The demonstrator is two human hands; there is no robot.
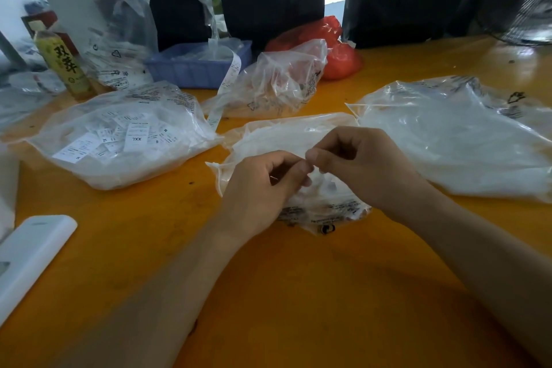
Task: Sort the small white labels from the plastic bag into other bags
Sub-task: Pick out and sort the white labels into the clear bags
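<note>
A clear plastic bag point(277, 134) lies in the middle of the orange table point(283, 293), under both hands. My left hand point(260, 185) and my right hand point(361, 164) meet above it, fingers curled, pinching something small and white between thumbs and forefingers; it is too small to make out. To the left lies a second clear bag point(119, 140) full of small white labels point(137, 133) printed with sizes such as XXL. A third, larger clear bag point(454, 134) lies at the right.
Behind stand a blue plastic basket point(200, 69), a crumpled clear bag point(280, 81), a red bag point(334, 48), a yellow-labelled bottle point(64, 66) and a printed label strip point(227, 84). A white flat device point(30, 254) sits at the near left edge.
</note>
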